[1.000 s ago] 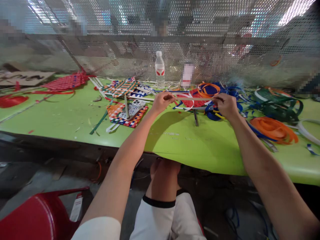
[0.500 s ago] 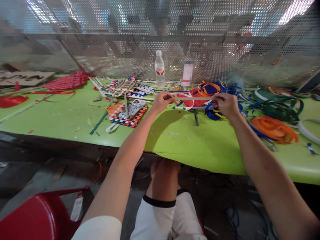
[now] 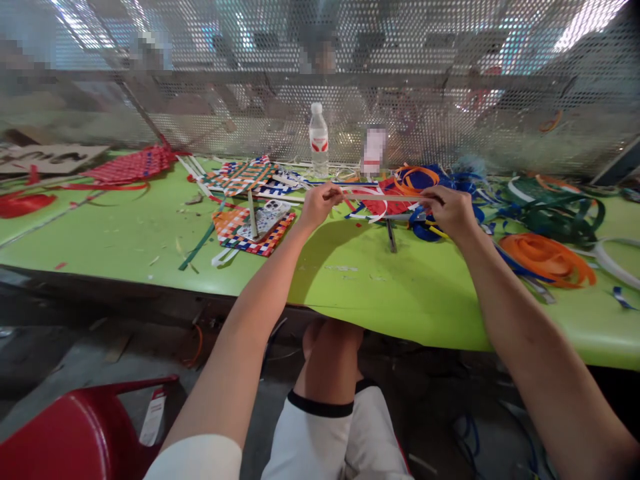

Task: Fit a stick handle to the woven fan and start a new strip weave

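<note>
A flat pale strip (image 3: 383, 197) is stretched level between my two hands, above the green table. My left hand (image 3: 321, 202) pinches it near the left end, fingers closed. At the other end my right hand (image 3: 449, 207) grips it between thumb and fingertips. Behind the strip lies a red woven piece (image 3: 395, 206) with white and blue strips around it. Left of my left hand, a phone (image 3: 267, 220) rests on a checkered woven piece (image 3: 227, 230). A dark, narrow tool (image 3: 391, 237) lies on the table below the strip, partly hidden at its far end.
A water bottle (image 3: 319, 141) stands at the back by the perforated metal screen (image 3: 240, 113). Orange strip coils (image 3: 547, 259) and green strips (image 3: 565, 213) lie at the right. A red woven piece (image 3: 130, 165) is far left; a red stool (image 3: 75, 433) stands below.
Both hands have shifted very slightly left with the strip still taut between them. Otherwise the things on the table have stayed in place.
</note>
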`<action>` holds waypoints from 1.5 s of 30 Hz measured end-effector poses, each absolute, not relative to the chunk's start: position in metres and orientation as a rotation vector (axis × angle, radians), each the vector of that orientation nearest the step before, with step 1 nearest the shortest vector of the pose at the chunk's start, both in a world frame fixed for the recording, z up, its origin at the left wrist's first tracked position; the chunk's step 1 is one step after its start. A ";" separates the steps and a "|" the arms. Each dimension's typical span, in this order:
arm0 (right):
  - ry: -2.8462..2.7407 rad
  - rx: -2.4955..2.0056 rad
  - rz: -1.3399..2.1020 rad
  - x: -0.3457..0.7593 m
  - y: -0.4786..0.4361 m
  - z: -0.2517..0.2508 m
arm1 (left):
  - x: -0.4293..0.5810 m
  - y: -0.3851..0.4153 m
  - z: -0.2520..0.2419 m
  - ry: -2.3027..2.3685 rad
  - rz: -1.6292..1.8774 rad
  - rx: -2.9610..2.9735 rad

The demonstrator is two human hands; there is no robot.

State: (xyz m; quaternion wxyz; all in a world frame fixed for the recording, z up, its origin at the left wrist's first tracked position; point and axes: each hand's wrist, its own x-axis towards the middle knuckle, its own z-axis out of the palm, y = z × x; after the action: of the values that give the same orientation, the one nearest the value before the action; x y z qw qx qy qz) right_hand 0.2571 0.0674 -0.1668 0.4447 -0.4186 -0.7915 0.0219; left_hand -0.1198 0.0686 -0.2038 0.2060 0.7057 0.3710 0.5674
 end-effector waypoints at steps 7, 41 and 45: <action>-2.008 -1.031 -0.015 0.254 0.066 -0.163 | -0.118 0.070 -0.205 1.180 1.635 2.129; -1.820 -1.063 0.122 0.251 0.066 -0.165 | -0.110 0.061 -0.193 1.257 1.535 2.188; -1.845 -1.086 0.126 0.250 0.064 -0.165 | -0.111 0.065 -0.196 1.241 1.526 2.102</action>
State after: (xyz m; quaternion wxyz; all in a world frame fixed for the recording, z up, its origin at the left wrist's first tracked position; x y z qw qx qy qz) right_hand 0.2496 0.0641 -0.1646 0.4783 -0.4447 -0.7556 0.0516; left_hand -0.1107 0.0651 -0.1962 0.1309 0.7240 0.4275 0.5254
